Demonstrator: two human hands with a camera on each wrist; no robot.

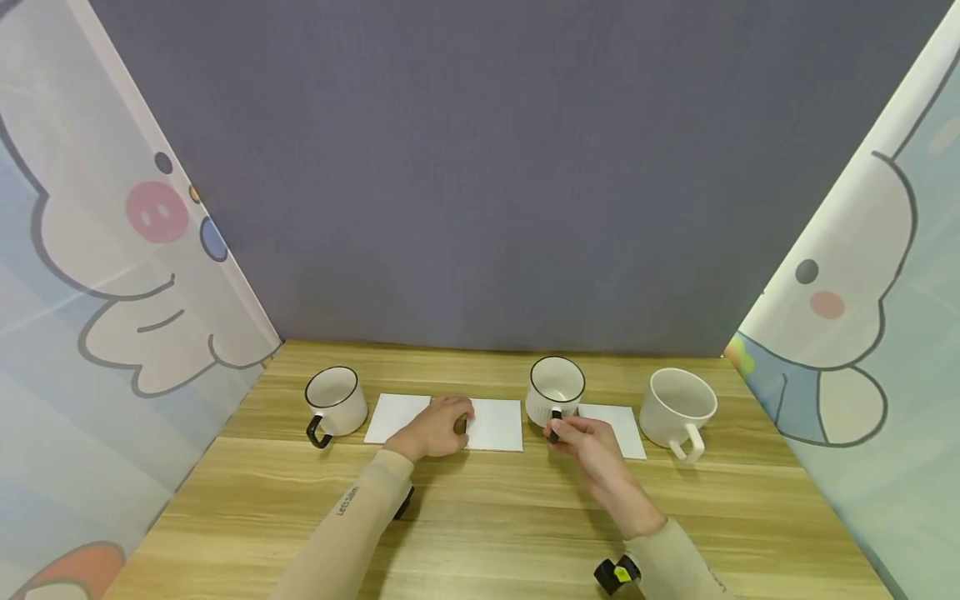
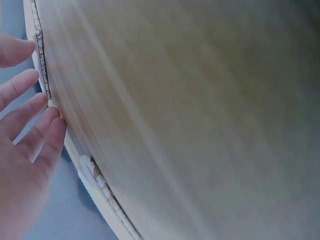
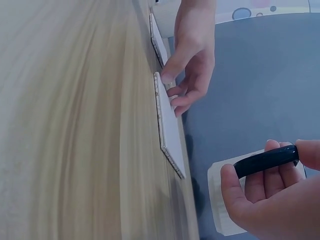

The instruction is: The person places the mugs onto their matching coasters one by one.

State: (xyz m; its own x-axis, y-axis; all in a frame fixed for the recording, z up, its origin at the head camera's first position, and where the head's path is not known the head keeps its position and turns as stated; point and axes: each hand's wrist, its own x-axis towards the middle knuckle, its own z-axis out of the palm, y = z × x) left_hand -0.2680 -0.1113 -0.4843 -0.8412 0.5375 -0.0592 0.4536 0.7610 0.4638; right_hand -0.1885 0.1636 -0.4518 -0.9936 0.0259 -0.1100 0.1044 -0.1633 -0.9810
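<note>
My right hand [image 1: 588, 446] pinches the black handle [image 3: 267, 161] of a white mug [image 1: 555, 392] with a black rim. In the right wrist view this mug [image 3: 218, 205] hangs above the tabletop, upright. My left hand [image 1: 438, 427] is low over the table, between a white square board [image 1: 397, 414] and the middle white board [image 1: 495, 425]. From the left wrist, its fingers [image 2: 36, 112] look spread and fairly straight. Its thumb [image 3: 170, 75] meets the near end of the middle board [image 3: 170, 125] in the right wrist view.
Another black-rimmed white mug [image 1: 337, 404] stands at the left, its black handle towards me. An all-white mug [image 1: 678, 408] stands at the right, beside a third white board [image 1: 615, 429]. A grey panel [image 1: 480, 183] rises behind the wooden table [image 1: 487, 525].
</note>
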